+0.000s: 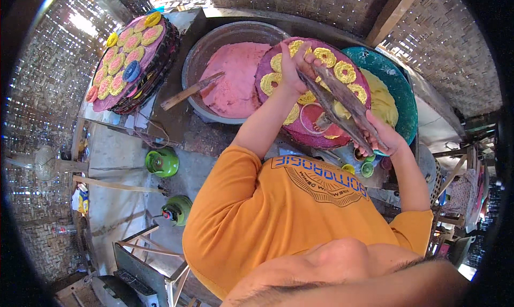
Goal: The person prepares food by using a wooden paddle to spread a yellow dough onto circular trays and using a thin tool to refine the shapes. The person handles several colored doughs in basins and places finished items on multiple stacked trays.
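A pair of long, dark wooden bars lies slantwise between my hands, with a bit of yellow dough showing between them. My left hand is closed round their far left end; my right hand grips the near right end. Beneath them is a round purple tray, dotted with several yellow ring-shaped dough pieces. On its near part sits a pale round ring, around a pinkish-red patch. The bars and my arms hide part of the tray.
Left of the tray, a grey basin holds pink dough and a wooden paddle. A teal basin holds yellow dough. Small coloured cups stand nearby. Stacked trays stand far left; green gas cylinders below.
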A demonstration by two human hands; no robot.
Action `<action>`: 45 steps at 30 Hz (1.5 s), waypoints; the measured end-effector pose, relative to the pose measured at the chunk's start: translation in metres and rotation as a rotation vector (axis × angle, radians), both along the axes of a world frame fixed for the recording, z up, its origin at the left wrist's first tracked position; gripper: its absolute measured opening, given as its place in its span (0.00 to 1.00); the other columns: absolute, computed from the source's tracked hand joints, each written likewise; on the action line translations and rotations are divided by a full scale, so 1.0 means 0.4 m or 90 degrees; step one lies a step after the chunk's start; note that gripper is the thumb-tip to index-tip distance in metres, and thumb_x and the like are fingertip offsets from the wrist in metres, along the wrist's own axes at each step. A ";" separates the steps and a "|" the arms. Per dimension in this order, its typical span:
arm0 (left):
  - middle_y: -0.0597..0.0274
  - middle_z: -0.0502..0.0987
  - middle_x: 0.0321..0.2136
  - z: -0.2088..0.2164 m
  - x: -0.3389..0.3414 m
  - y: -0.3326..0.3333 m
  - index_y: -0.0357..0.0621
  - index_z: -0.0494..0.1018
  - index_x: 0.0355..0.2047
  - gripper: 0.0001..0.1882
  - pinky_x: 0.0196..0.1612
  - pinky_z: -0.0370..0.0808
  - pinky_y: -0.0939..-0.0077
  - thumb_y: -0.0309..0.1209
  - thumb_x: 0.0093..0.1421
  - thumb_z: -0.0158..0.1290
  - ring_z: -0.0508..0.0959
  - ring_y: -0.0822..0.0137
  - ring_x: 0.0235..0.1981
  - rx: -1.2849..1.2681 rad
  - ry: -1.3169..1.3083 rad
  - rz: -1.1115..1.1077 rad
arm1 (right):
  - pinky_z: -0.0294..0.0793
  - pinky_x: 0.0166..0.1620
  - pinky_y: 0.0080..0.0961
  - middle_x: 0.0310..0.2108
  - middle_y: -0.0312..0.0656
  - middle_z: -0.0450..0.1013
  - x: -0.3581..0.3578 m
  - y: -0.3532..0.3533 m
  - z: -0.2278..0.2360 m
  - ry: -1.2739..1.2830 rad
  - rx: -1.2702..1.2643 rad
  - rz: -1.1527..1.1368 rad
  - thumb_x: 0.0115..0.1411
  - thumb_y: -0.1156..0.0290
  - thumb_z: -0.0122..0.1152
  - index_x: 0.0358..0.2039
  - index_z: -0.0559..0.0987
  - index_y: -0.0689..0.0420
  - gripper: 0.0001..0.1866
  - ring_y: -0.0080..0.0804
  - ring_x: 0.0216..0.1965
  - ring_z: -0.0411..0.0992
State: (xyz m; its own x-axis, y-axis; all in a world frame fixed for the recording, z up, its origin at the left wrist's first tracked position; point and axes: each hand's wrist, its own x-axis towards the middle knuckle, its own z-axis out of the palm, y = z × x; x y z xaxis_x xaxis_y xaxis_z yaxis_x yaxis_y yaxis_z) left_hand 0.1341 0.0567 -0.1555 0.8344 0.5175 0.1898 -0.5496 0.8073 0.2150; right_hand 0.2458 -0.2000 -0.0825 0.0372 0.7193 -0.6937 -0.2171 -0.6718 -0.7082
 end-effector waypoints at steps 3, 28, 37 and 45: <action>0.71 0.64 0.15 0.005 -0.033 -0.011 0.48 0.66 0.45 0.37 0.41 0.69 0.56 0.68 0.52 0.34 0.69 0.66 0.24 -0.027 0.070 0.035 | 0.71 0.20 0.21 0.22 0.41 0.71 -0.017 0.003 -0.016 -0.021 0.000 0.006 0.55 0.33 0.35 0.33 0.74 0.58 0.36 0.28 0.18 0.71; 0.75 0.52 0.06 -0.025 -0.030 -0.006 0.50 0.65 0.27 0.30 0.26 0.67 0.68 0.65 0.54 0.36 0.59 0.72 0.09 -0.091 0.101 0.051 | 0.59 0.10 0.17 0.12 0.35 0.64 -0.063 0.016 0.022 -0.327 0.034 -0.005 0.58 0.44 0.46 0.24 0.73 0.61 0.28 0.21 0.09 0.62; 0.76 0.51 0.07 0.041 -0.105 0.041 0.50 0.65 0.24 0.29 0.23 0.62 0.73 0.63 0.55 0.36 0.57 0.73 0.10 -0.027 0.169 0.091 | 0.59 0.11 0.18 0.13 0.35 0.65 -0.130 0.056 -0.036 -0.276 0.100 -0.022 0.59 0.45 0.45 0.23 0.72 0.60 0.27 0.21 0.09 0.62; 0.51 0.68 0.47 0.014 -0.115 0.070 0.42 0.61 0.52 0.32 0.52 0.62 0.67 0.53 0.55 0.41 0.65 0.60 0.52 0.400 0.187 0.172 | 0.61 0.17 0.16 0.18 0.34 0.65 -0.121 0.122 -0.019 -0.365 0.299 -0.139 0.57 0.42 0.45 0.35 0.71 0.62 0.30 0.18 0.16 0.64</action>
